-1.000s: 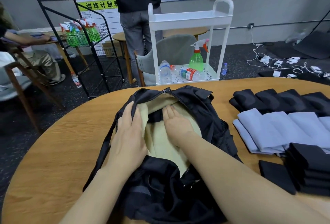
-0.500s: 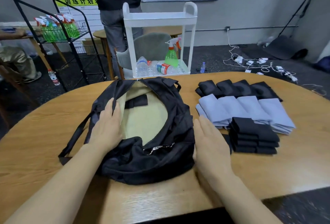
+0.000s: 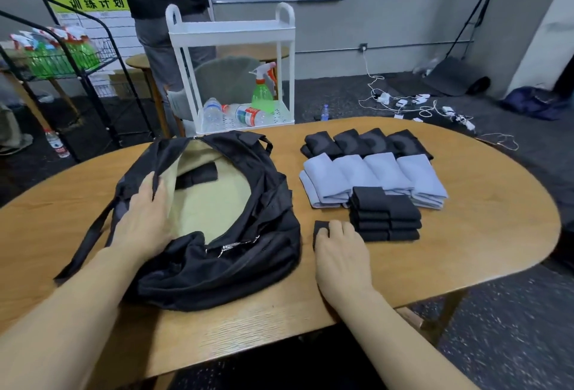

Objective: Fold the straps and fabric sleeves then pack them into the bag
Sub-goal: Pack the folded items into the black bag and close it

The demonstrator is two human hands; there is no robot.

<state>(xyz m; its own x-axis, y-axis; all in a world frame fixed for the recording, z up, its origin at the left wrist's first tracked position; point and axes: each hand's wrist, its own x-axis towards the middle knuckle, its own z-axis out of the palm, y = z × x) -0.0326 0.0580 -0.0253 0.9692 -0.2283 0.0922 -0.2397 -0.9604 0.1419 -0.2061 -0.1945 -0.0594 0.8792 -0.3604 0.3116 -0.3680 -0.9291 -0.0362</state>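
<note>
— What did the person wear on the arms?
— Nothing showed: both forearms were bare from the lower frame edge up to the left hand (image 3: 146, 222) and right hand (image 3: 341, 253), with no sleeves, watch or rings.

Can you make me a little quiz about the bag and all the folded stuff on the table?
1. True or false: the black bag is zipped shut.
2. What colour are the four folded pieces in the middle row? A) red B) light blue C) green
3. Fill in: the right hand rests on a small folded ______ piece lying beside the bag.

Key
1. False. It lies open, its beige lining shows, and the left hand holds its edge.
2. B.
3. Black.
</note>
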